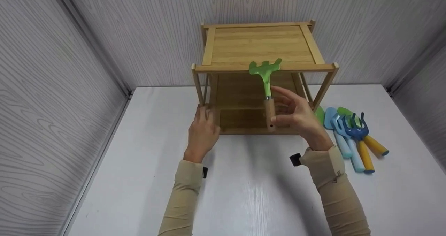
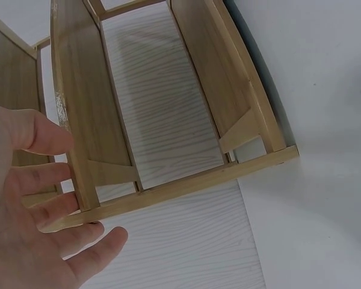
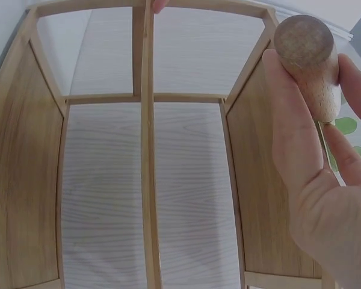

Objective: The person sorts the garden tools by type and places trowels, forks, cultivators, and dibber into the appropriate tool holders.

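Note:
A small hand rake with a green head (image 1: 265, 68) and a wooden handle (image 3: 310, 66) is held up in front of the two-tier wooden shelf (image 1: 264, 44). My right hand (image 1: 298, 117) pinches that handle between thumb and fingers, the green tines pointing up and away. In the right wrist view the handle's round end faces the camera. My left hand (image 1: 204, 131) is at the shelf's front left post, and its fingertips are partly hidden there. The left wrist view shows the thumb and fingers (image 2: 54, 208) of that hand about the edge of a shelf board (image 2: 87, 90).
On the white table right of the shelf lies a pile of small garden tools, with a dark blue fork (image 1: 356, 128), a light blue fork (image 1: 338, 122), yellow handles (image 1: 366, 155) and green heads. Grey wood-grain walls (image 1: 167, 37) stand behind and at both sides.

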{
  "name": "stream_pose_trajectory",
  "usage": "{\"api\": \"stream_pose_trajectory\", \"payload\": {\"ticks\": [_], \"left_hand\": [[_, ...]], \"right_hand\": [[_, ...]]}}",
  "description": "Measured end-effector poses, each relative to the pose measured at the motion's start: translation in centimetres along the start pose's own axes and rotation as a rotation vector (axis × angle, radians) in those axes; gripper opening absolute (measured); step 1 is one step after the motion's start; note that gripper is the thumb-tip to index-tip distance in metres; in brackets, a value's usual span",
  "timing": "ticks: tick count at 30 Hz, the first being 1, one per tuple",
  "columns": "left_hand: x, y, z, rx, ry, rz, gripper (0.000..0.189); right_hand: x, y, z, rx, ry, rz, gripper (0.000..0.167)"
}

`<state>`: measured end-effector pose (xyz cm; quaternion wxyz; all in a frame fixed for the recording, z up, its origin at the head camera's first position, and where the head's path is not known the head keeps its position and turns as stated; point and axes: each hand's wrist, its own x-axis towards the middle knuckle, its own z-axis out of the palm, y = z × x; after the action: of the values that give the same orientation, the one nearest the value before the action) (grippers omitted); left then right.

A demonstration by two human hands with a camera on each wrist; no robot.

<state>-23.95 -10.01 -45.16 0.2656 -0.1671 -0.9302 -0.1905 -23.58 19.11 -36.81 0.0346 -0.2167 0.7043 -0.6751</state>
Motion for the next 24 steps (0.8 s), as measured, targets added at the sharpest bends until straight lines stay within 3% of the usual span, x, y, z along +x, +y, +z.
{"api": "stream_pose_trajectory", "payload": {"ticks": [11,24], "left_hand": [[0.0,-0.1,0.1,-0.007,0.012,0.017,0.048],[0.0,0.0,-0.1,0.008,0.0,0.018,0.036]], "right_hand": [[0.9,-1.3,1.3,0.037,-0.018,0.042,0.083],[2.4,-3.7,2.6,0.151,-0.061,0.118,0.074]]}}
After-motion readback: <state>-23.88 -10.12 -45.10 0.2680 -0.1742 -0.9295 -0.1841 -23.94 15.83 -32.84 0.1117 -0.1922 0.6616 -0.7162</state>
